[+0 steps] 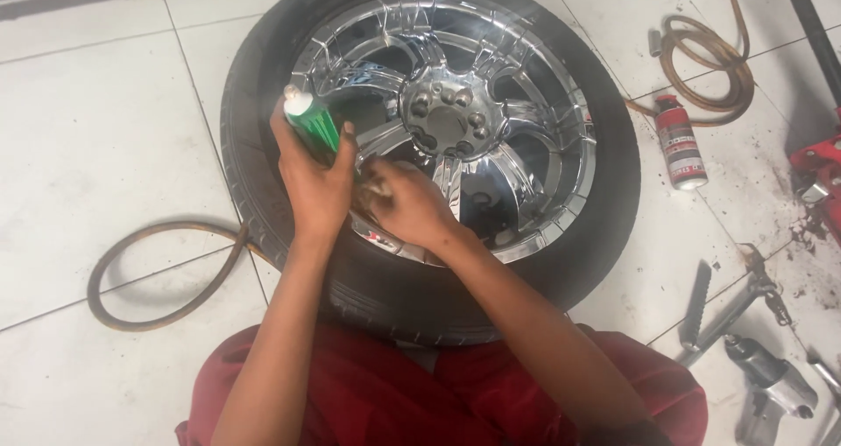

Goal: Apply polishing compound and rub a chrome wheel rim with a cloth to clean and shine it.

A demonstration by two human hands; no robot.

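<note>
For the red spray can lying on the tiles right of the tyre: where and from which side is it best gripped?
Probably around the middle of the red spray can, from above, fingers closing across its round body. It lies flat with open tile on both long sides; the hose coil crowds its cap end.

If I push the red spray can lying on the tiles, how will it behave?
The red spray can lies on its side on smooth tiles, so it will probably roll easily. Being cylindrical, it may curve toward the coiled hose beside it. It looks rigid, probably metal.

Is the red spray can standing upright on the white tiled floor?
No, the red spray can lies on its side on the white tiled floor, right of the tyre.
</note>
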